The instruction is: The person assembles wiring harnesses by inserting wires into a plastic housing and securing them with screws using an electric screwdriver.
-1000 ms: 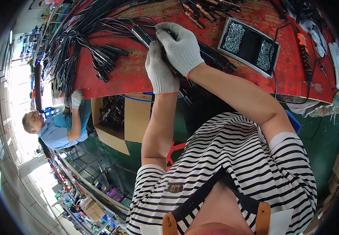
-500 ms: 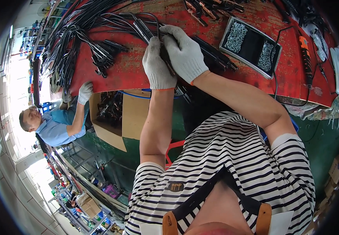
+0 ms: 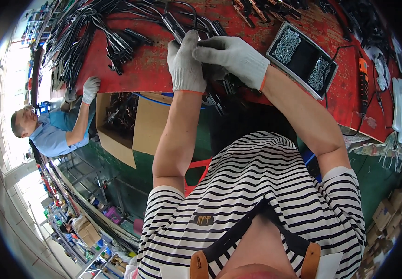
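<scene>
Both my hands wear white knit gloves and meet over the front edge of the red table. My left hand (image 3: 186, 66) is closed, fingers up, around the end of a black cable (image 3: 195, 17) that loops in from the far side. The thumb and fingers of my right hand (image 3: 232, 56) are pinched against the left fingertips; what they grip is hidden. Dark metal cylinders (image 3: 175, 26) lie just beyond my left hand. More black cylindrical pieces (image 3: 215, 101) stick out below the hands at the table edge.
Bundled black cables (image 3: 82, 35) cover the table's left. To the right are a tray of screws (image 3: 304, 83) and an orange-black screwdriver-like tool (image 3: 363, 79); copper-coloured parts (image 3: 243, 13) lie at the back. A cardboard box (image 3: 152, 125) stands below, near a co-worker in blue (image 3: 59, 135).
My right hand has turned and shifted right, its fingers now pinching at the left fingertips. The dark long piece seen between my palms is now mostly hidden. The view has shifted slightly.
</scene>
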A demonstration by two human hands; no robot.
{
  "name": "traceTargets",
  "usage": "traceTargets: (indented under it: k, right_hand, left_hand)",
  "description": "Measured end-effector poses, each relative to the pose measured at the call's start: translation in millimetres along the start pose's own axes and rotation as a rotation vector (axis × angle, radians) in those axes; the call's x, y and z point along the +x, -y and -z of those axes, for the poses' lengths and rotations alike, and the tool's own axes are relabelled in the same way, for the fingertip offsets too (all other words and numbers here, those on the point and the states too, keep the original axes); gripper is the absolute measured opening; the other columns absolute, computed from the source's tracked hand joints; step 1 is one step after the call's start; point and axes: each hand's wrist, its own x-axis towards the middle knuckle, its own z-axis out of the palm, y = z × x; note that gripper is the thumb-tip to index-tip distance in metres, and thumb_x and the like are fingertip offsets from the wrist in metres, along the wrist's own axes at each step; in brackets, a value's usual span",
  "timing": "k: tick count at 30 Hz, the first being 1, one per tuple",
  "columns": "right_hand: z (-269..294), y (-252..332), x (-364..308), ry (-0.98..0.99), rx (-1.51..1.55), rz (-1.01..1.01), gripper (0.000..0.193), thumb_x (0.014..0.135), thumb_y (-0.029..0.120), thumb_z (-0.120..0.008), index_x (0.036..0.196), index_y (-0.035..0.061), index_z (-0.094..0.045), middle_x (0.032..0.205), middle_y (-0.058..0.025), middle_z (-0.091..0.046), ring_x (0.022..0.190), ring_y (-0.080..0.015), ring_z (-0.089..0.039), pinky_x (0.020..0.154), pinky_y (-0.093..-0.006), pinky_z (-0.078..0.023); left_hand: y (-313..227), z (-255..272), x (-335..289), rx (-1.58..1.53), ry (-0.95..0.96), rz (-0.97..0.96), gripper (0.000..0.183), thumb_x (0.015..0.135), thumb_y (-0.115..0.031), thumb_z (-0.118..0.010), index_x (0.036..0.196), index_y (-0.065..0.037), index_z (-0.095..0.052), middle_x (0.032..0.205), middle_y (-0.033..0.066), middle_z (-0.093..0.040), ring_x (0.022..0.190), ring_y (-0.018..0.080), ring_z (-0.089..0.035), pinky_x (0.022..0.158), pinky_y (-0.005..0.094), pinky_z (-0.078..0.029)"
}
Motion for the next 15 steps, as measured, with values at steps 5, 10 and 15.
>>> traceTargets:
  k: [5, 10, 15]
  right_hand:
    - [3, -7, 9, 0.033, -0.059, -0.014, 0.069, 0.088, 0.035, -0.088, 0.137, -0.0059, -0.061, 0.097, -0.0039, -0.071, 0.070, -0.0094, -0.063, 0.061, -0.0237, -0.045]
    - [3, -14, 15, 0.074, 0.045, -0.105, 0.065, 0.088, 0.024, -0.086, 0.139, -0.0059, -0.060, 0.094, -0.0035, -0.070, 0.065, -0.0074, -0.061, 0.052, -0.0209, -0.039]
    - [12, -8, 14, 0.114, 0.206, -0.117, 0.056, 0.091, 0.017, -0.082, 0.138, -0.0042, -0.061, 0.096, -0.0035, -0.072, 0.059, -0.0048, -0.058, 0.049, -0.0209, -0.038]
  left_hand:
    - [2, 7, 10, -0.101, -0.012, 0.231, 0.051, 0.102, -0.040, -0.066, 0.131, 0.000, -0.054, 0.102, 0.0118, -0.065, 0.088, 0.0255, -0.067, 0.072, 0.0429, -0.058]
    - [-1, 17, 0, -0.128, -0.013, 0.284, 0.044, 0.110, -0.051, -0.050, 0.115, -0.009, -0.066, 0.100, 0.0101, -0.072, 0.085, 0.0273, -0.071, 0.072, 0.0468, -0.061]
    - [12, 65, -34, 0.066, 0.170, 0.300, 0.056, 0.109, -0.057, -0.051, 0.117, -0.004, -0.068, 0.091, 0.0058, -0.069, 0.074, 0.0174, -0.066, 0.063, 0.0321, -0.053]
